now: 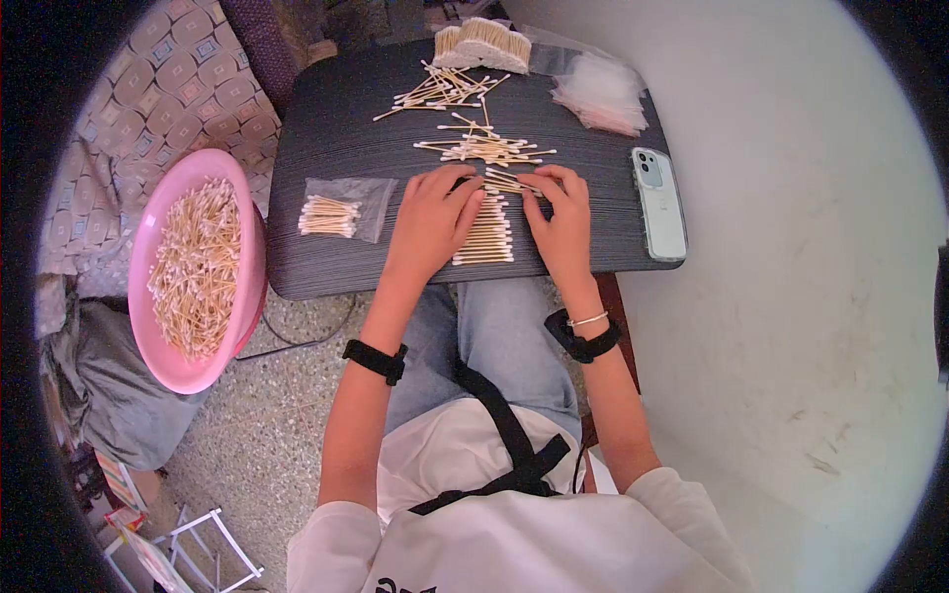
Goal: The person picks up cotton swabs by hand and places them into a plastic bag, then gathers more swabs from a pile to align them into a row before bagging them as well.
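A row of cotton swabs point(484, 237) lies side by side near the table's front edge, between my hands. My left hand point(431, 219) is at the row's upper left end, its thumb and forefinger closed at the tips of a few slanted swabs. Opposite it, my right hand point(560, 219) pinches the right ends of these upper swabs point(506, 181) between thumb and forefinger. Just beyond my fingertips is a loose heap of swabs point(489, 149). To the left of my left hand, a clear plastic bag point(372, 210) holds a small bundle of swabs point(329, 215).
Farther back on the dark table point(326, 119) lie another loose heap point(445, 89), stacked swab bundles point(481, 44) and clear plastic bags point(601, 94). A phone point(659, 203) lies at the right edge, beside the wall point(791, 247). A pink basin point(143, 287) full of swabs stands left.
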A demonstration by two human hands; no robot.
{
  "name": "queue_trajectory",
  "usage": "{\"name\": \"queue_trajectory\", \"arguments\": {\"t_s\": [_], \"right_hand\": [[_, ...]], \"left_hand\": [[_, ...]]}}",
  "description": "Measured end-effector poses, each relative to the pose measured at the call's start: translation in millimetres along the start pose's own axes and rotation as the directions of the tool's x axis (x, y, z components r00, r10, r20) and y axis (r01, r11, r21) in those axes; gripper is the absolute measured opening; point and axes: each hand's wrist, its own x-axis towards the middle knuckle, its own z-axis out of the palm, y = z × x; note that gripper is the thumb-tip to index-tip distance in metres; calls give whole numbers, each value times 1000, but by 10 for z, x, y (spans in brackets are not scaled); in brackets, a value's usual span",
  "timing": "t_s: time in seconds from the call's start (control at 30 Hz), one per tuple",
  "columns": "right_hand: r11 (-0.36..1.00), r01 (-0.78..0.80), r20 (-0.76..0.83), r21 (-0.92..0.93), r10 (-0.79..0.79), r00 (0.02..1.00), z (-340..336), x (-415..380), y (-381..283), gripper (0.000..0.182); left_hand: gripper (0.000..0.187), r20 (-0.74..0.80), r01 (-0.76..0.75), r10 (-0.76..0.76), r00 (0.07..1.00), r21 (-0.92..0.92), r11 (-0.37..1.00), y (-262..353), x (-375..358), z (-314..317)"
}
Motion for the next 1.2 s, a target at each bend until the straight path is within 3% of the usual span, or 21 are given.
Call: {"name": "queue_trajectory", "arguments": {"t_s": [0.13, 0.23, 0.5, 0.93, 1.03, 1.13, 1.2], "right_hand": [[978, -146, 48, 150, 140, 989, 6, 44, 66, 16], [973, -194, 68, 124, 187, 980, 36, 100, 48, 16], [996, -75, 52, 43, 72, 996, 124, 105, 4, 15], [986, -31, 148, 165, 7, 989, 196, 173, -114, 18], [918, -103, 116, 383, 63, 991, 211, 202, -48, 22], [796, -296, 221, 529, 207, 953, 259, 194, -81, 20], [780, -273, 218, 564, 178, 959, 320, 205, -100, 17]], "left_hand": [[24, -8, 17, -17, 1000, -22, 1000, 19, 6, -32], [22, -27, 32, -33, 999, -47, 998, 24, 12, -37], [18, -165, 107, -123, 979, -103, 989, 50, 30, -76], [21, -128, 176, -196, 972, -154, 972, 23, 1, -39], [27, -48, 159, -171, 984, -189, 969, 24, -24, -40], [34, 26, 135, -133, 991, -245, 960, 37, -13, -23], [37, 60, 103, -90, 994, -277, 955, 6, -6, -13]]}}
